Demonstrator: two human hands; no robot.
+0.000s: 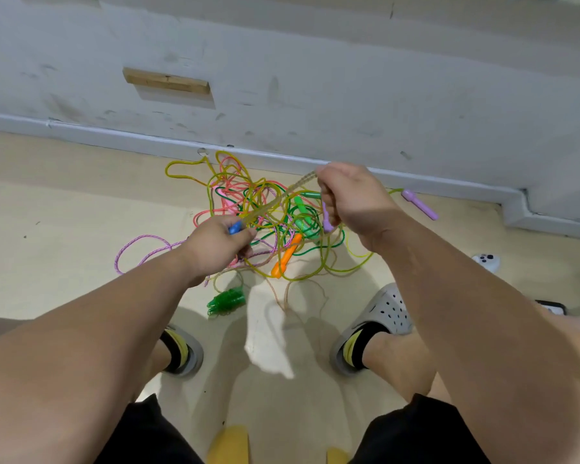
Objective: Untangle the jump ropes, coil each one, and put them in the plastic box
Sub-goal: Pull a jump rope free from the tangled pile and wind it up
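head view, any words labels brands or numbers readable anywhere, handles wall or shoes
None readable. The blue handle in the left hand and the rope in the right hand show no print; neither do the orange handle or purple handle. The wall bears only scuff marks; the wooden block and grey shoe show no logo.
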